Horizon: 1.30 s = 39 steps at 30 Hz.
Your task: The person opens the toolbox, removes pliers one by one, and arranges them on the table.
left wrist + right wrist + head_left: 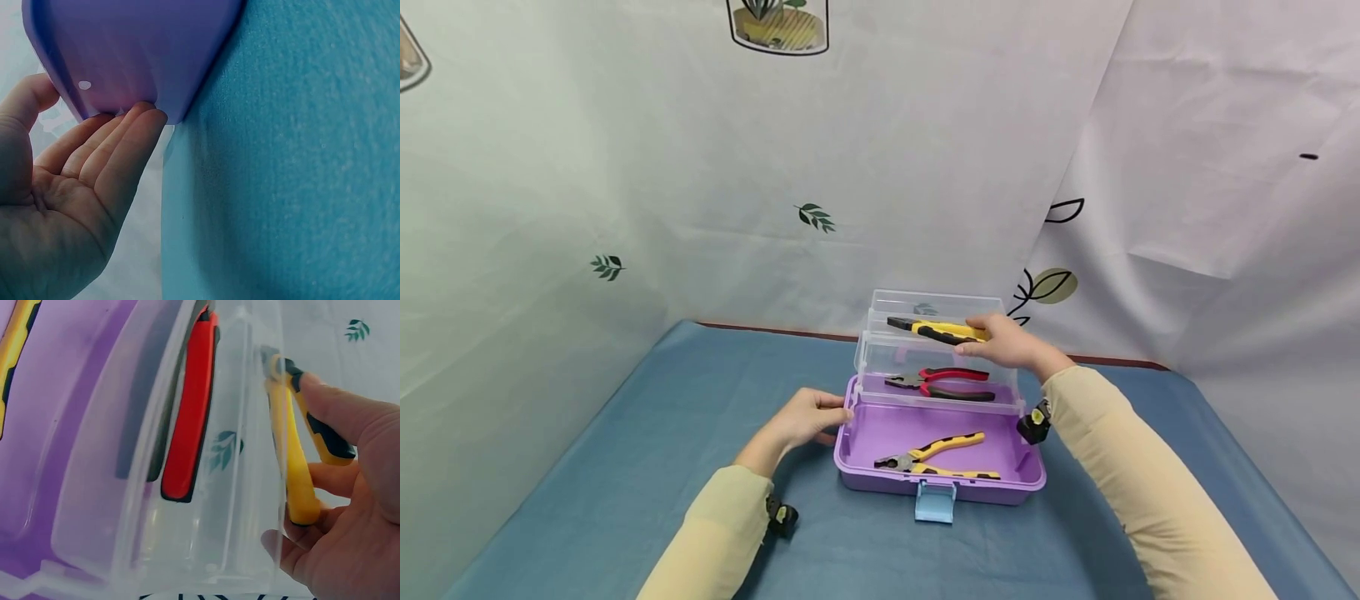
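Note:
A purple toolbox (891, 429) stands with its clear tiered trays (880, 354) raised toward the back. My left hand (805, 417) grips its left end wall, thumb at the rim and fingers against the outside, as the left wrist view shows. Over the rear tray, my right hand (1009, 342) holds yellow-and-black pliers (936, 331) by the handles, with their head pointing left. Pliers with red and black handles (190, 419) lie in the front clear tray. Another pair of yellow-and-black pliers (917, 461) lies in the purple base, handles to the right.
A light-blue latch (935, 504) hangs at the toolbox's front. Blue cloth (700, 467) covers the table. White fabric (722, 167) with printed leaves hangs behind and along both sides, close behind the raised trays.

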Each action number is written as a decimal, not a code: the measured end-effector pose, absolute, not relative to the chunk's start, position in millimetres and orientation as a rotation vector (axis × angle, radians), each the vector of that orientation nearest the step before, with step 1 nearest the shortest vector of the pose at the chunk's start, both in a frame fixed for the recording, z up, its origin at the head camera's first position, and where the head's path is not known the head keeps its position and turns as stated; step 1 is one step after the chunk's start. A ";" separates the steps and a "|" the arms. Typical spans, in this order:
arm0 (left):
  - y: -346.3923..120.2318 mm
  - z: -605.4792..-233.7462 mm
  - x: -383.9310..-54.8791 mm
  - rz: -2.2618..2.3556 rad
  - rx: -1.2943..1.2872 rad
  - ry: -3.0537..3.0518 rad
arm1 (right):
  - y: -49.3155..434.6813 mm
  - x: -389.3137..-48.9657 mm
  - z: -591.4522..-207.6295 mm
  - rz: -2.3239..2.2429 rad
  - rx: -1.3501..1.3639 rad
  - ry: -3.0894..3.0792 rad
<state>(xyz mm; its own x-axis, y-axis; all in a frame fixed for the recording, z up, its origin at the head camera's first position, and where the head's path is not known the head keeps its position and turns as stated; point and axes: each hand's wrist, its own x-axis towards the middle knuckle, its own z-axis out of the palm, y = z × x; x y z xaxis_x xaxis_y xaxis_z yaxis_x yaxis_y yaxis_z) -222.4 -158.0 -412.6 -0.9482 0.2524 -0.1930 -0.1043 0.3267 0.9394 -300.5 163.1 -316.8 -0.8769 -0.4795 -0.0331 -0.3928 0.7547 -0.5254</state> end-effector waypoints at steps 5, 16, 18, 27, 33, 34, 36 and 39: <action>-157.9 -413.3 -222.4 1.661 0.133 2.287 | 162.6 -298.0 -314.5 -0.765 -0.713 2.830; -159.2 -413.5 -223.4 1.636 0.142 2.307 | 158.8 -292.5 -321.8 -0.775 -0.577 2.883; -159.2 -412.6 -222.9 1.600 0.158 2.329 | 157.5 -291.4 -324.0 -0.745 -0.580 2.896; -156.2 -406.9 -217.7 1.533 0.299 2.319 | 157.0 -288.0 -329.8 -0.725 -0.623 2.950; -154.4 -408.6 -212.0 1.531 0.304 2.321 | 160.3 -278.9 -334.2 -0.819 -0.632 2.935; -154.0 -408.3 -211.9 1.532 0.305 2.322 | 160.9 -277.5 -334.4 -0.829 -0.628 2.937; -153.6 -407.5 -211.8 1.547 0.297 2.320 | 162.2 -276.5 -334.2 -0.840 -0.613 2.935; -151.5 -406.7 -212.2 1.612 0.230 2.302 | 165.0 -276.1 -332.5 -0.848 -0.605 2.936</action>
